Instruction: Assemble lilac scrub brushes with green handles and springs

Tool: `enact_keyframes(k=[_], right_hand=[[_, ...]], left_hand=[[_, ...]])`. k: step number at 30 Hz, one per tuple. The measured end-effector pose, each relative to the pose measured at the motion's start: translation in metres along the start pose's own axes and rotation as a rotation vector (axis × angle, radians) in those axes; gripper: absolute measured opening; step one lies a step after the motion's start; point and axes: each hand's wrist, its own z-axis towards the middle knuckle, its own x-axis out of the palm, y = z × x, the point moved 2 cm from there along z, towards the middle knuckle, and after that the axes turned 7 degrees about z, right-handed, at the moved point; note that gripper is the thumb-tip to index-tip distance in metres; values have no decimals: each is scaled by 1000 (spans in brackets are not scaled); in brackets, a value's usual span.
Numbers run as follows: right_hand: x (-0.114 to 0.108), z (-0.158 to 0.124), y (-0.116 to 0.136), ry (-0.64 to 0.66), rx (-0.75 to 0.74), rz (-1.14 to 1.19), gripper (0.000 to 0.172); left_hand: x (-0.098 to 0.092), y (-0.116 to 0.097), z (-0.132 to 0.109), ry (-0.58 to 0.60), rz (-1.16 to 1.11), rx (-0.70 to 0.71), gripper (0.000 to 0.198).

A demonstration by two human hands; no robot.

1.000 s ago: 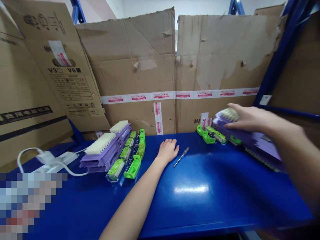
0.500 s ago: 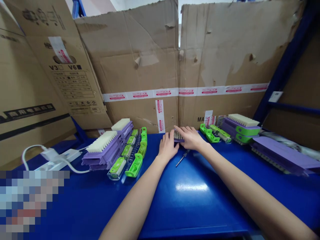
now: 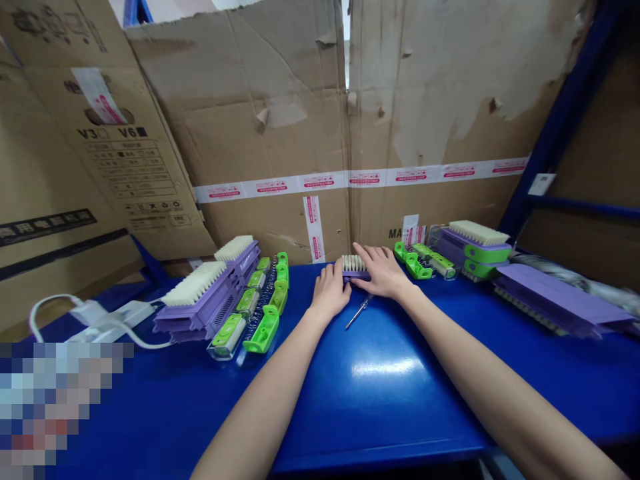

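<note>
My left hand (image 3: 330, 291) and my right hand (image 3: 382, 269) meet at the back middle of the blue table (image 3: 385, 393). Between them they grip a small purple brush block (image 3: 354, 266) with pale bristles facing up. Left fingers curl against its left end. Right fingers lie over its right side. A thin screwdriver (image 3: 358, 313) lies on the table just under my right wrist.
Purple brushes (image 3: 205, 293) and green clip parts (image 3: 260, 313) line up on the left. More green parts (image 3: 423, 261), a brush stack (image 3: 475, 241) and a long purple piece (image 3: 555, 303) sit right. A white power strip (image 3: 107, 317) lies far left. Cardboard walls (image 3: 280, 133) stand behind.
One second ago my right hand was at the brush stack on the right and my left lay open. The right hand came to the middle with a brush block, and both hands now grip it.
</note>
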Motion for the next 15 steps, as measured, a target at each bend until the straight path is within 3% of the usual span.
enact_keyframes(k=[10,15], right_hand=[[5,-15,-19,-10,371,3,62],[14,-16,-11,39,351,234,61]], left_hand=[[-2,-1,-2,-85,40,15,52],[-1,-1,-2,-144,54,36,46]])
